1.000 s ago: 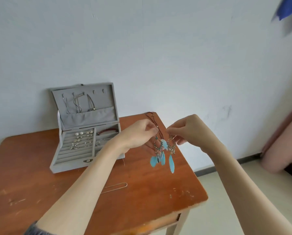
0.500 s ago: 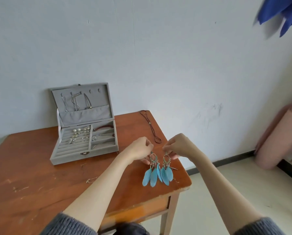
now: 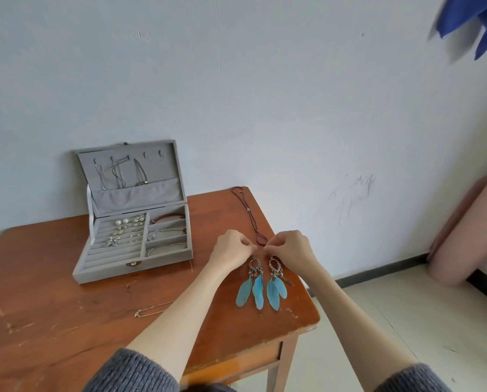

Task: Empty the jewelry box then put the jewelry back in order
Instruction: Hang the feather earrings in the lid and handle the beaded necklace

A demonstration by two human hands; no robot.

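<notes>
Both earrings (image 3: 260, 281), dangling a second before, lay flat on the wooden table (image 3: 67, 321) near its right edge, feathers fanned toward the viewer. Left hand (image 3: 232, 250) and right hand (image 3: 291, 247) pinched their top hooks, which the fingertips hid. Behind, the grey felt box (image 3: 132, 222) stood open; its small studs were indistinct.
</notes>
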